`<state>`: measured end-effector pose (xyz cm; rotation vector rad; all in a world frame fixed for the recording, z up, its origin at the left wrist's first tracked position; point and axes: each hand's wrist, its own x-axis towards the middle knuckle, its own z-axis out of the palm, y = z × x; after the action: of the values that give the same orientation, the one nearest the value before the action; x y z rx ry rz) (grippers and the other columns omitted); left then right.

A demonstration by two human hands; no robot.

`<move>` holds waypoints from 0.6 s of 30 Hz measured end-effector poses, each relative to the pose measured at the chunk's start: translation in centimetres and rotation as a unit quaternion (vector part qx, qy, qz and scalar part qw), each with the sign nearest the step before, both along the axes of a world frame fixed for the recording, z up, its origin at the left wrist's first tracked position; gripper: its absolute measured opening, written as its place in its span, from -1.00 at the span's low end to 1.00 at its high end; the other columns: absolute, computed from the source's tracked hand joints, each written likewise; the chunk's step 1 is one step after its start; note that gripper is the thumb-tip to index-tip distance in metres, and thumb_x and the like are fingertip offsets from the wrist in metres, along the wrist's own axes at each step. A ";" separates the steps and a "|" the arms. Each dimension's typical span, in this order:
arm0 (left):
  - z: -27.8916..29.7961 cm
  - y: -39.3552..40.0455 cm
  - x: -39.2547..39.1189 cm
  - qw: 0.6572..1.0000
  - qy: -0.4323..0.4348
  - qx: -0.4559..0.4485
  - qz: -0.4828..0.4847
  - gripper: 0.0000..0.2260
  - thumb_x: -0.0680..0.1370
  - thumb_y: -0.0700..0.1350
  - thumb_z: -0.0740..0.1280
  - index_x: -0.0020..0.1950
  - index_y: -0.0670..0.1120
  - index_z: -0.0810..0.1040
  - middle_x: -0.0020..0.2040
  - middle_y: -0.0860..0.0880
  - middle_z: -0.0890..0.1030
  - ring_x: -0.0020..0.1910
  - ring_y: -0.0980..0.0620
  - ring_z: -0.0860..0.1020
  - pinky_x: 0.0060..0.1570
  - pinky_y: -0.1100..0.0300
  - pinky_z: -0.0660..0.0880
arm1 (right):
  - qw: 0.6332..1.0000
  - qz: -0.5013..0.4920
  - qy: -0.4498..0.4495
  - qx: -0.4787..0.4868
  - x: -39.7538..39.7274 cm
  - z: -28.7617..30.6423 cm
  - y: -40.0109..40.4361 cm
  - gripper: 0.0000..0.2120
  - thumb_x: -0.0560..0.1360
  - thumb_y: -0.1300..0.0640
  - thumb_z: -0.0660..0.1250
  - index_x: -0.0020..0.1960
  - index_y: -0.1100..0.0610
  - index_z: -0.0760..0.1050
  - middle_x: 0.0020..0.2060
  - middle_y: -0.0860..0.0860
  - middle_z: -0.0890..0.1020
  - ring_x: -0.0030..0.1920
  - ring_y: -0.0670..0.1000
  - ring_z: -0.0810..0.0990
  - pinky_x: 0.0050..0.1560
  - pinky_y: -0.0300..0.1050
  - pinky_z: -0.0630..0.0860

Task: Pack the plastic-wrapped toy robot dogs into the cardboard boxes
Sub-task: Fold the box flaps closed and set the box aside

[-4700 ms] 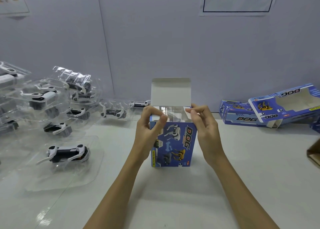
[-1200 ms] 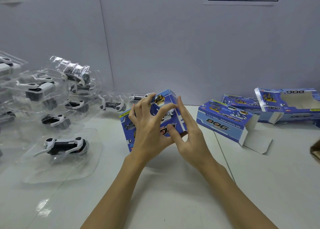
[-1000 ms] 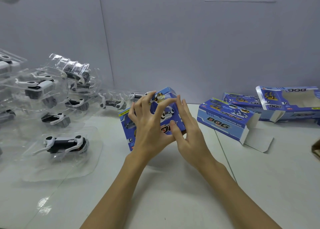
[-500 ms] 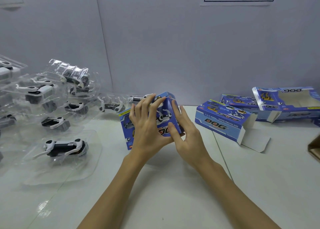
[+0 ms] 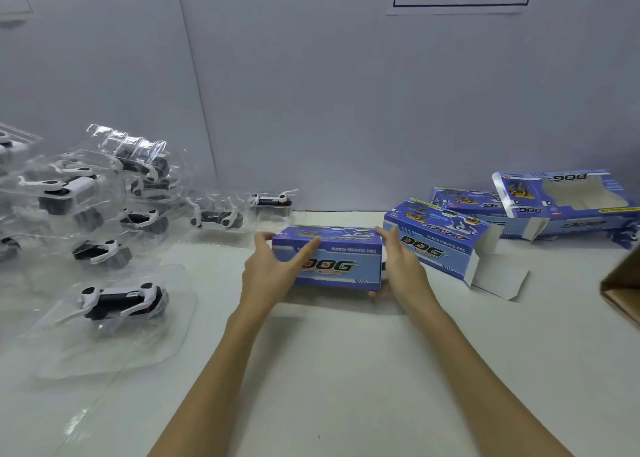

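A closed blue "DOG" cardboard box [image 5: 341,264] lies lengthwise on the white table [image 5: 346,370], its long printed side facing me. My left hand [image 5: 273,269] grips its left end, thumb on top and fingers across the front. My right hand [image 5: 401,266] holds its right end, fingers curled under the corner. Several toy robot dogs in clear plastic shells lie to the left; the nearest one [image 5: 121,299] sits flat at the front left.
An open blue box [image 5: 440,245] with its white flap out lies just right of the held box. Two more blue boxes [image 5: 568,200] sit at the back right. A brown carton corner [image 5: 623,290] juts in at the right edge. A grey wall stands behind.
The box was tilted on end between both hands; now it lies flat and level on the table, with one hand at each end.
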<state>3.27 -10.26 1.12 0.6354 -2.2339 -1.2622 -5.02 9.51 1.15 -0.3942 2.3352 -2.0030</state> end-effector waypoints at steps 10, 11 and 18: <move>0.2 -1.4 0.0 0.972 0.172 0.126 0.101 -0.66 0.43 0.36 0.50 -0.06 0.13 0.63 -0.22 0.03 0.71 -0.33 0.09 0.64 -0.17 0.09 0.65 | 0.960 0.135 0.189 0.157 0.2 -0.5 0.5 -0.36 0.51 0.09 0.55 0.48 -0.15 0.34 0.36 -0.10 0.44 0.30 -0.07 0.51 0.31 -0.26 0.45; 0.2 -1.3 0.1 0.969 0.179 0.136 0.097 -0.64 0.45 0.38 0.46 -0.11 0.10 0.67 -0.26 0.01 0.71 -0.36 0.09 0.60 -0.16 0.06 0.64 | 0.967 0.136 0.190 0.105 0.1 -0.4 0.5 -0.46 0.54 0.07 0.53 0.43 -0.18 0.40 0.32 -0.14 0.52 0.27 -0.07 0.55 0.29 -0.28 0.47; 0.8 1.4 -0.4 0.956 0.220 0.155 -0.120 -0.50 0.49 0.37 0.37 0.35 0.17 0.52 0.14 0.05 0.71 0.10 0.06 0.69 0.03 0.16 0.63 | 0.992 0.004 0.124 -0.033 -0.6 0.9 1.0 -0.53 0.55 -0.32 0.13 -0.22 0.07 0.44 -0.54 -0.24 0.46 -0.46 -0.24 0.43 -0.36 -0.44 0.35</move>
<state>2.87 -8.88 1.93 0.1590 -1.7961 -1.7045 -5.58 10.53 2.03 -0.6918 2.4005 -2.1438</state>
